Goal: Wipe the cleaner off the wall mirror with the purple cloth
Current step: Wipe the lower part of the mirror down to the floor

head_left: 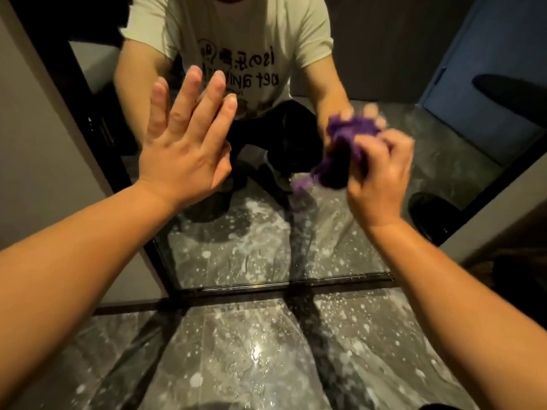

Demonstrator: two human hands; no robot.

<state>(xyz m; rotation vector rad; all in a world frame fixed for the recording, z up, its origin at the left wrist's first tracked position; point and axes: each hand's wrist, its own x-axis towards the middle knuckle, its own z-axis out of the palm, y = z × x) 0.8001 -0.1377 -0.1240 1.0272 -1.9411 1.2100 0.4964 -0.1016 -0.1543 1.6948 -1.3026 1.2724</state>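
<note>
The wall mirror [393, 137] fills the middle of the view in a thin black frame, reaching down to the floor. My right hand [381, 179] grips a bunched purple cloth [346, 149] and presses it against the glass at centre right; hand and cloth are motion-blurred. My left hand [186, 143] lies flat on the glass at centre left, fingers spread and pointing up, holding nothing. White streaks and spots show low on the glass [260, 238]. The mirror reflects a crouching person in a pale printed T-shirt.
The dark marbled floor [236, 350] lies below the mirror's bottom frame edge [296, 284]. A grey wall [35, 161] stands left of the frame and a pale wall strip [503, 214] right of it. A blue door appears in the reflection at upper right.
</note>
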